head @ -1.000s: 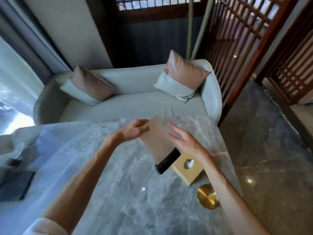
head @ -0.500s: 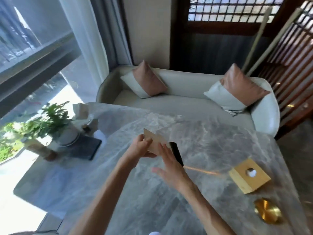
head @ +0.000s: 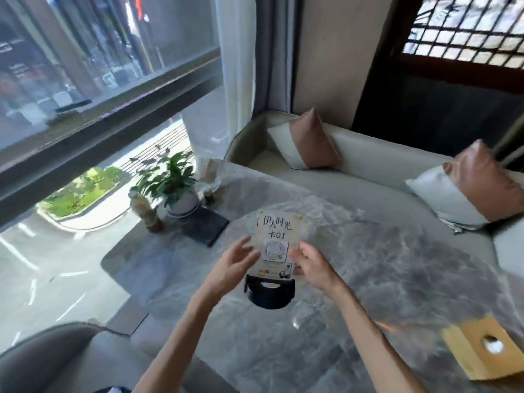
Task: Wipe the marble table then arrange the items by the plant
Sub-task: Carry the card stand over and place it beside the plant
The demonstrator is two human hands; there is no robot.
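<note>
I hold a table sign [head: 279, 239] upright above the grey marble table [head: 368, 265]. It is a pale card with dark characters, "01" and a round code, set in a black round base [head: 269, 292]. My left hand [head: 236, 265] touches its left edge with fingers spread, and my right hand [head: 312, 265] pinches its right edge. The potted plant [head: 170, 182], in a white pot, stands at the table's far left corner by the window.
A dark slate mat [head: 205, 226] lies under the pot, with a bottle [head: 144, 211] to its left and small items [head: 211, 177] behind. A yellow tissue box [head: 482, 347] sits at the near right. A pale sofa [head: 368, 165] with cushions lies beyond.
My view has swung left toward the window and plant. The sign moved left with my hands and turned so its printed face points at me; the gold disc has left the view.
</note>
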